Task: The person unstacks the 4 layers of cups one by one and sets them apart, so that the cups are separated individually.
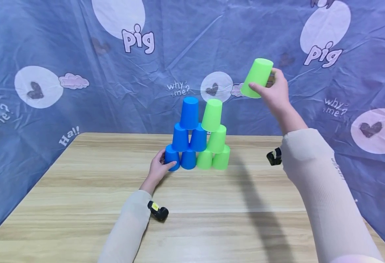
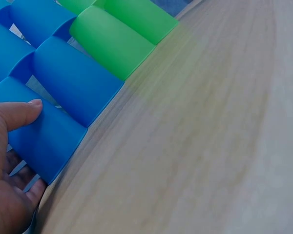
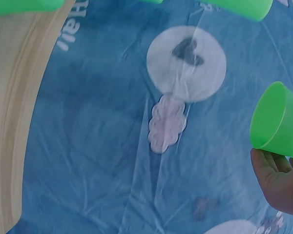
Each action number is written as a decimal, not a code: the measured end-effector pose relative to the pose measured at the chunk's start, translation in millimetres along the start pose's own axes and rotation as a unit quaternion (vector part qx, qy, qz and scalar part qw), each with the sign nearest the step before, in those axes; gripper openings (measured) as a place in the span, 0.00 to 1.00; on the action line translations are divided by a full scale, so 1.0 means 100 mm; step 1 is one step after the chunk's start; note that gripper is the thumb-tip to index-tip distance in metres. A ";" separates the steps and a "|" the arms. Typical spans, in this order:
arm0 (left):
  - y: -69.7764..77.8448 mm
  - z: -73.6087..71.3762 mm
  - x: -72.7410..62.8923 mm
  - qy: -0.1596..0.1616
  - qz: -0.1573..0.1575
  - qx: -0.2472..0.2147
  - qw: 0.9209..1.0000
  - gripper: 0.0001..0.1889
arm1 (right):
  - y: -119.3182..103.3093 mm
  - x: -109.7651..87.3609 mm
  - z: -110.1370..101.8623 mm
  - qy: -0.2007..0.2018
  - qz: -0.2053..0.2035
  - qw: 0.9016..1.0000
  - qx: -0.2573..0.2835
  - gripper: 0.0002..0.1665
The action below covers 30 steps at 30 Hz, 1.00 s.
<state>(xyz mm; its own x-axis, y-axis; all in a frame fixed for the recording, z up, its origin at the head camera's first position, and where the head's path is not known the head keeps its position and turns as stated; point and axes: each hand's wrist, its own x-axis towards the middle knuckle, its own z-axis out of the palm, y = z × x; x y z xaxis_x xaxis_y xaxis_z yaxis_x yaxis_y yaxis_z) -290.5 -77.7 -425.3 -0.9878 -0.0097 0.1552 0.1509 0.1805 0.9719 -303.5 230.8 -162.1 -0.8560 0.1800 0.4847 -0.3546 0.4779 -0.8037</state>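
Note:
My right hand [image 1: 276, 91] holds a green cup [image 1: 257, 77], mouth down and tilted, in the air above and to the right of a cup stack. In the right wrist view its open rim shows beside the fingers. At the bottom left of the stack, my left hand [image 1: 157, 168] grips a blue cup [image 2: 51, 131], thumb on its front and fingers behind it. Upside-down cups form three tiers: blue cups [image 1: 189, 113] on the left, green cups [image 1: 217, 138] on the right. One blue cup and one green cup [image 1: 212, 115] make up the top tier, side by side with a gap.
The stack stands toward the back of a wooden table [image 1: 192, 226]. Behind the table hangs a blue printed cloth [image 1: 166, 73]. A small black camera [image 1: 158, 211] sits on the left wrist, and another black camera [image 1: 273, 157] on the right.

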 end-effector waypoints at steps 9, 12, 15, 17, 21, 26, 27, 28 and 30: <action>-0.02 0.00 0.00 0.002 0.000 -0.004 1.000 0.32 | 0.16 -0.01 -0.23 0.009 0.024 0.998 -0.061 0.36; -0.03 0.00 0.01 0.004 0.001 -0.003 1.000 0.32 | 0.26 -0.03 -0.26 0.013 0.027 0.996 -0.079 0.37; -0.03 0.00 0.01 0.002 0.004 -0.003 1.000 0.32 | 0.38 -0.08 -0.31 0.020 0.038 0.995 -0.085 0.38; -0.03 0.00 0.01 0.001 0.007 -0.004 1.000 0.31 | 0.45 -0.12 -0.33 0.023 0.051 0.995 -0.081 0.38; -0.04 0.00 0.02 -0.001 0.009 -0.005 1.000 0.31 | 0.61 -0.18 -0.38 0.032 0.060 0.995 -0.073 0.38; -0.06 0.00 0.03 0.000 0.000 0.003 1.000 0.32 | 0.80 -0.24 -0.41 0.036 0.058 0.996 -0.065 0.38; -0.06 0.00 0.02 0.001 -0.002 0.003 1.000 0.32 | 0.84 -0.25 -0.41 0.035 0.062 0.996 -0.059 0.38; -0.05 0.00 0.02 0.001 -0.001 0.003 1.000 0.32 | 0.87 -0.26 -0.41 0.035 0.067 0.995 -0.060 0.38; -0.05 0.00 0.02 0.002 -0.002 0.000 1.000 0.32 | 0.95 -0.28 -0.42 0.034 0.078 0.995 -0.060 0.39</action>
<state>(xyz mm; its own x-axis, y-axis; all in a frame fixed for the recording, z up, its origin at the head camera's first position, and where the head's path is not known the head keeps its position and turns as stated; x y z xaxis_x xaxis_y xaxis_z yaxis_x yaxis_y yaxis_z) -292.7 -78.5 -429.6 -0.9882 -0.0139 0.1525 0.1475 0.1806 0.9724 -297.4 307.3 -237.2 -0.8679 0.3158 0.3834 -0.1694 0.5374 -0.8261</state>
